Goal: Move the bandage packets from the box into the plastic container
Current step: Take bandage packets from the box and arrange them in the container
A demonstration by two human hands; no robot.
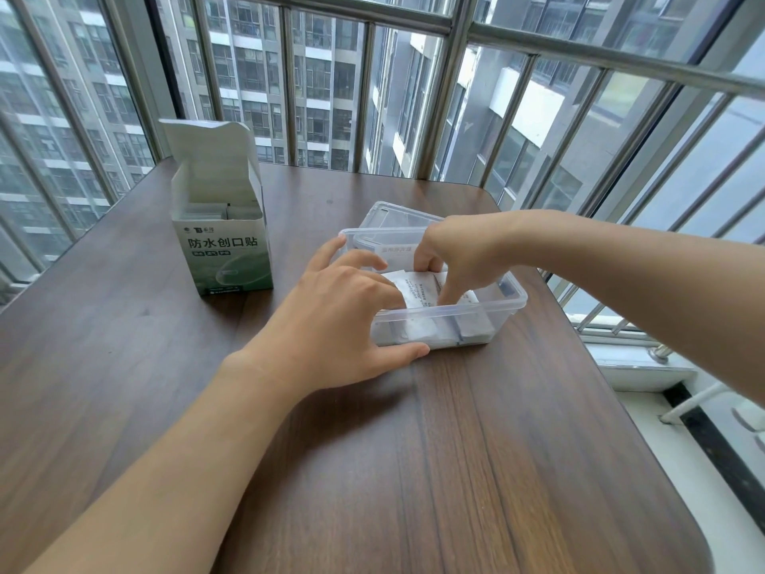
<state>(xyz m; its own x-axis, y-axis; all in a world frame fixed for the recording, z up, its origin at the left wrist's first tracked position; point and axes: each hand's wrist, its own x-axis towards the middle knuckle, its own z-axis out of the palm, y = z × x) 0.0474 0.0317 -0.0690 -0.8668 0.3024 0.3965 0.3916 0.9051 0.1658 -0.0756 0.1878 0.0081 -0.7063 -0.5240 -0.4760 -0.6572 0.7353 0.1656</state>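
A clear plastic container (503,308) sits mid-table with several white bandage packets (422,290) inside. My left hand (331,321) wraps the container's near left corner, thumb along its front wall and fingers over the rim touching the packets. Reaching in from above, my right hand (453,258) has its fingertips pinched on the packets. The open green-and-white bandage box (225,250) stands upright to the left, flap raised, with more packets (232,211) visible inside.
The container's clear lid (385,215) lies just behind it. The brown wooden table (414,449) ends close to the right of the container, with a window ledge below. Metal window bars (364,97) run along the far side.
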